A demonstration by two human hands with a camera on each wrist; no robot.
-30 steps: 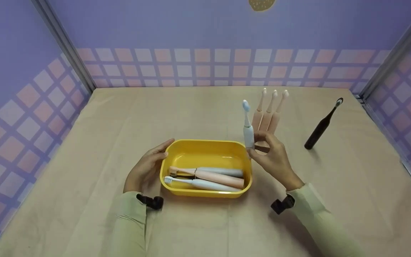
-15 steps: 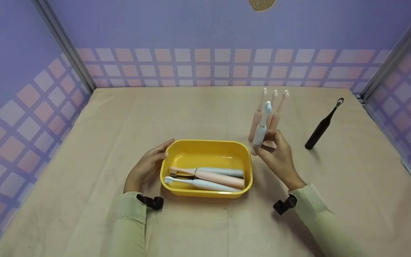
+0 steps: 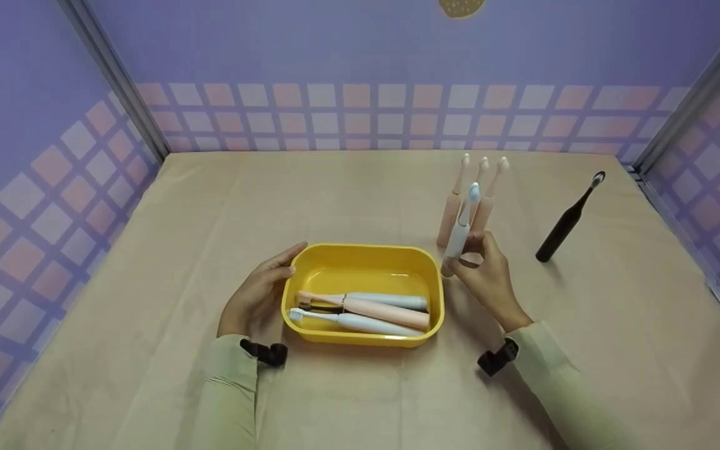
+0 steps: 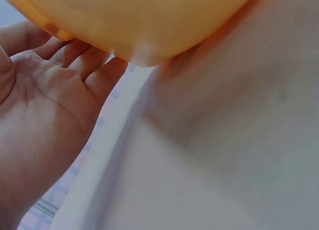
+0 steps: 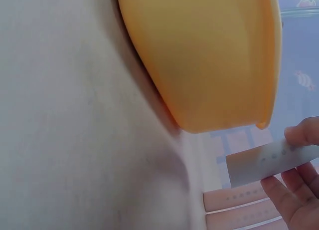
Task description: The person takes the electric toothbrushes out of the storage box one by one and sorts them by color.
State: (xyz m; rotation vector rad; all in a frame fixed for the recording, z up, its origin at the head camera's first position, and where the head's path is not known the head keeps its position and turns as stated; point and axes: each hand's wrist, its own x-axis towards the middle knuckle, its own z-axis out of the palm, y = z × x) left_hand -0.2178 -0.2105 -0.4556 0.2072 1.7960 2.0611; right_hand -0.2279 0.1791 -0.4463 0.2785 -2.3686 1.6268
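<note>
My left hand (image 3: 252, 292) holds the left end of a yellow plastic box (image 3: 360, 265), thumb at the rim and fingers against the outer wall. Inside lie several electric toothbrushes: a pink one (image 3: 385, 311), a white one (image 3: 372, 324), a pale grey-blue one (image 3: 391, 300), and a black part showing between them. Just right of the box, my right hand (image 3: 490, 281) pinches a white electric toothbrush (image 3: 458, 240) by its handle, bristle head up and slightly tilted. In the right wrist view, the bottom end of its handle (image 5: 249, 165) shows beside the box.
Behind the held toothbrush, three pink electric toothbrushes (image 3: 450, 215) stand upright in a group, partly covered by it. Farther right stands a black electric toothbrush (image 3: 560, 231). A cream cloth (image 3: 272, 200) covers the table, with purple tiled-pattern panels (image 3: 360, 56) around it.
The right hand has carried the white toothbrush rightward from the box's corner to in front of the pink ones, then slightly lower. The left hand and box have stayed put.
</note>
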